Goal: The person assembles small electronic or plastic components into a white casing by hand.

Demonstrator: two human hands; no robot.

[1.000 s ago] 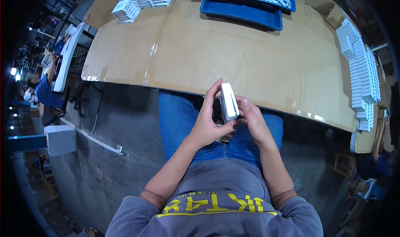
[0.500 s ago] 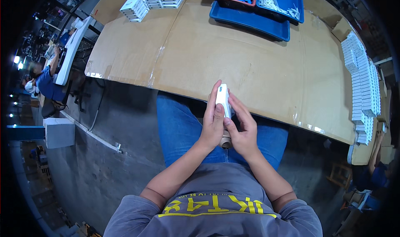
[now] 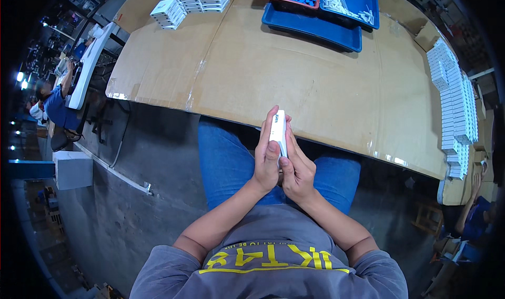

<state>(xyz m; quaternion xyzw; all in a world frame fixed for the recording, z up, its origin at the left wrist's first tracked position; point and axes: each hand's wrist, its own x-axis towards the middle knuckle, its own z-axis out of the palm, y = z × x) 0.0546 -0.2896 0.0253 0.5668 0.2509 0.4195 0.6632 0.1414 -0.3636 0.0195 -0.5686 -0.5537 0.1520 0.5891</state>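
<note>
Between my two palms, just off the near table edge and above my lap, stands a slim white rectangular piece (image 3: 279,127) with dark print near its far end. My left hand (image 3: 268,157) presses along its left side, thumb lying on it toward the near end. On the other side my right hand (image 3: 299,168) is closed against it, thumb near the bottom and fingers pointing away from me. Its lower part is hidden by the hands, so its exact kind does not show.
Ahead on the cardboard-covered table (image 3: 247,73) are a red tray (image 3: 310,2) of blue parts, a blue tray (image 3: 374,7) of white sticks and a lower blue tray (image 3: 315,28). White stacks stand at far left (image 3: 168,14) and right (image 3: 456,107). Co-workers sit at both sides.
My right hand has closed in toward the left, its fingers now flatter against the white piece. The piece has turned slightly, showing more of its printed face. The view has shifted a little.
</note>
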